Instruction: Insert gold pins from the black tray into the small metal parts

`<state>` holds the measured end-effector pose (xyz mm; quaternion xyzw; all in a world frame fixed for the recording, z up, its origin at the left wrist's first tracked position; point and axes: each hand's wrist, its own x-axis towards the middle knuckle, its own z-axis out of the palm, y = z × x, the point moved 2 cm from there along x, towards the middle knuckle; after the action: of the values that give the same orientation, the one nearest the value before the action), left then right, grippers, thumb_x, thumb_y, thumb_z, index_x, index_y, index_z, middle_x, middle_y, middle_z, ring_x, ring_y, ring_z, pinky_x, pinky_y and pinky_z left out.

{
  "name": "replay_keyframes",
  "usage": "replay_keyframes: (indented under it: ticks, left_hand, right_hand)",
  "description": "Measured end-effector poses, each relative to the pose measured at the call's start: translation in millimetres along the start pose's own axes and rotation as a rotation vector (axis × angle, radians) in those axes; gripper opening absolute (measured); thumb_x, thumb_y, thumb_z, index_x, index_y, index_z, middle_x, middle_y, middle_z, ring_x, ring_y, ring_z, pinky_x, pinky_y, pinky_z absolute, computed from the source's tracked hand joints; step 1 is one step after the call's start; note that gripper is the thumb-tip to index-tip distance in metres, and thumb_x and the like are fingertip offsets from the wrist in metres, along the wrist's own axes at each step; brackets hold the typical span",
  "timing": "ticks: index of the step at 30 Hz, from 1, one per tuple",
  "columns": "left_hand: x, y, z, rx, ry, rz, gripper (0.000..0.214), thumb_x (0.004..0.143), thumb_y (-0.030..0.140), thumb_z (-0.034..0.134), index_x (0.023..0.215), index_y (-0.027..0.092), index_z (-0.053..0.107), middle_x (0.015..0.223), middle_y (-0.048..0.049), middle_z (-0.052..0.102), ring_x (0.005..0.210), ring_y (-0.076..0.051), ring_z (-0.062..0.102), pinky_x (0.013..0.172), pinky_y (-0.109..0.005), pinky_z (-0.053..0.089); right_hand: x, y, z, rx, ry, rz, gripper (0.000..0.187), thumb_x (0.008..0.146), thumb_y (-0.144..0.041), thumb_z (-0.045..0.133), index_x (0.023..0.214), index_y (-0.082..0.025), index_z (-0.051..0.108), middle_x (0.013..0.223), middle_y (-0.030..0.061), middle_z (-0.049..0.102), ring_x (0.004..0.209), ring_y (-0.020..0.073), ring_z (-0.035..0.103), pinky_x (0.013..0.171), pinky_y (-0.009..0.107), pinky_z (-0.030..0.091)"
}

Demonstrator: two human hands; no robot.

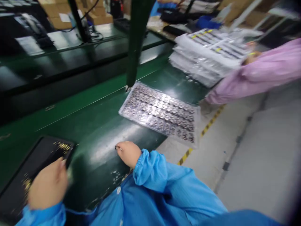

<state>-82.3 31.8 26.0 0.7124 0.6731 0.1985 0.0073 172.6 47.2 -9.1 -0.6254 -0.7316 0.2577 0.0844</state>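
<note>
Head view, nearest first. Right hand point(125, 153), in a blue smock sleeve point(150, 168) with gathered cuff, resting on the green conveyor belt point(98, 138), fingertips closed in a pinch on a small dark part point(116, 147). Left hand point(48, 185) motion-blurred at the edge of a black tray point(35, 166): fingers curled, grip not determinable, a pale blurred item beside them unidentified. Tray carrying loose gold-coloured small parts point(62, 146) in two patches. Tray judged light, stiff and shallow, with spill risk if tilted; outer rim the likely hold point, kept level. Small parts judged light, slippery and easily lost, suited to fingertip handling only. Fine specks point(117, 177) on the belt just beside the right cuff. Farther on, flat on the belt, a clear plastic blister tray point(160, 113) holding rows of round metallic parts; judged thin, flexible and light, best taken by its plain outer edge with both hands. Green upright post point(137, 34) ending at that tray's far corner. Beyond, a stack of bagged trays point(207, 53) with yellow label strips, a co-worker's pink sleeve point(254, 69) alongside. Yellow-and-black hazard tape point(188, 156) on the grey floor right of the belt. Cardboard cartons point(56, 15) at the far end. No brand or legible writing on any item.
</note>
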Motion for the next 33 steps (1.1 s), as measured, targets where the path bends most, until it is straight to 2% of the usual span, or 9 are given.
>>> replay_keyframes:
  ticks: [3, 5, 9, 12, 18, 22, 26, 29, 33]
  left_hand:
    - [-12.1, 18.1, 8.1, 0.154, -0.04, 0.211, 0.019, 0.08, 0.027, 0.04, 0.088, 0.02, 0.056, 0.086, -0.0046, 0.065, 0.08, -0.02, 0.059, 0.072, -0.035, 0.048]
    - [-12.4, 28.9, 15.6, 0.191, -0.025, 0.306, 0.02, 0.081, 0.023, 0.038, 0.086, 0.015, 0.056, 0.083, -0.0076, 0.066, 0.077, -0.018, 0.06, 0.071, -0.031, 0.048]
    - [-12.3, 40.9, 23.4, 0.172, -0.009, 0.384, 0.019, 0.082, 0.02, 0.039, 0.088, 0.014, 0.056, 0.08, -0.0082, 0.065, 0.073, -0.017, 0.059, 0.069, -0.029, 0.047]
    - [-15.1, 43.0, 25.8, 0.135, -0.015, 0.409, 0.018, 0.082, 0.02, 0.04, 0.09, 0.013, 0.056, 0.08, -0.0077, 0.065, 0.074, -0.017, 0.058, 0.07, -0.029, 0.047]
    - [-20.2, 46.9, 34.5, 0.083, -0.079, 0.405, 0.02, 0.083, 0.021, 0.039, 0.089, 0.015, 0.057, 0.08, -0.0057, 0.065, 0.074, -0.016, 0.059, 0.071, -0.028, 0.047]
    - [-28.9, 62.7, 43.3, 0.027, -0.105, 0.405, 0.023, 0.084, 0.022, 0.038, 0.092, 0.014, 0.057, 0.079, -0.0056, 0.066, 0.071, -0.015, 0.059, 0.068, -0.027, 0.048]
    - [-41.4, 83.5, 54.8, -0.081, -0.141, 0.406, 0.02, 0.083, 0.022, 0.039, 0.088, 0.017, 0.058, 0.077, -0.002, 0.066, 0.068, -0.013, 0.058, 0.066, -0.026, 0.047]
    - [-45.5, 91.1, 61.7, -0.113, -0.099, 0.392, 0.016, 0.081, 0.019, 0.042, 0.084, 0.017, 0.058, 0.075, -0.0012, 0.065, 0.067, -0.013, 0.056, 0.065, -0.026, 0.045]
    - [-41.7, 91.8, 70.8, -0.057, -0.047, 0.327, 0.013, 0.079, 0.018, 0.045, 0.084, 0.017, 0.057, 0.077, -0.0018, 0.064, 0.072, -0.014, 0.054, 0.065, -0.027, 0.042]
  right_hand:
    - [3.0, -14.1, 15.8, -0.104, -0.086, -0.058, 0.032, 0.082, -0.028, 0.036, 0.077, -0.018, 0.065, 0.076, 0.0097, 0.066, 0.074, 0.0221, 0.061, 0.068, 0.033, 0.044]
    - [7.0, -15.2, 15.8, -0.048, -0.137, -0.061, 0.033, 0.082, -0.029, 0.035, 0.076, -0.018, 0.065, 0.077, 0.0101, 0.066, 0.077, 0.0228, 0.061, 0.07, 0.033, 0.044]
    - [11.6, -15.5, 4.1, 0.322, -0.211, 0.053, 0.033, 0.081, -0.035, 0.039, 0.1, -0.02, 0.06, 0.09, 0.0057, 0.066, 0.087, 0.0186, 0.059, 0.079, 0.029, 0.043]
    - [10.7, -20.8, -3.6, 0.544, -0.281, 0.111, 0.047, 0.077, -0.046, 0.044, 0.116, -0.021, 0.05, 0.098, 0.0032, 0.064, 0.089, 0.0168, 0.059, 0.082, 0.029, 0.043]
    - [5.7, -21.1, -3.0, 0.652, -0.306, 0.108, 0.029, 0.076, -0.044, 0.045, 0.088, -0.026, 0.063, 0.088, -0.002, 0.065, 0.087, 0.0153, 0.058, 0.082, 0.029, 0.042]
    - [-8.9, -11.6, 12.3, 0.746, -0.371, 0.268, 0.026, 0.074, -0.044, 0.047, 0.08, -0.024, 0.063, 0.08, -0.0013, 0.065, 0.072, 0.0134, 0.058, 0.064, 0.026, 0.046]
    - [-26.0, -8.9, 25.3, 1.009, -0.518, 0.548, 0.021, 0.073, -0.038, 0.049, 0.075, -0.02, 0.06, 0.072, -0.0003, 0.061, 0.047, 0.0076, 0.047, 0.037, 0.019, 0.034]
    - [-27.3, -7.6, 25.4, 1.199, -0.482, 0.668, 0.016, 0.07, -0.033, 0.053, 0.07, -0.018, 0.057, 0.066, -0.0007, 0.057, 0.045, 0.0065, 0.044, 0.032, 0.017, 0.03]
    - [-15.5, 2.7, 23.2, 1.333, -0.186, 0.739, 0.017, 0.07, -0.035, 0.054, 0.07, -0.018, 0.053, 0.063, -0.0025, 0.056, 0.041, 0.0059, 0.044, 0.032, 0.018, 0.032]
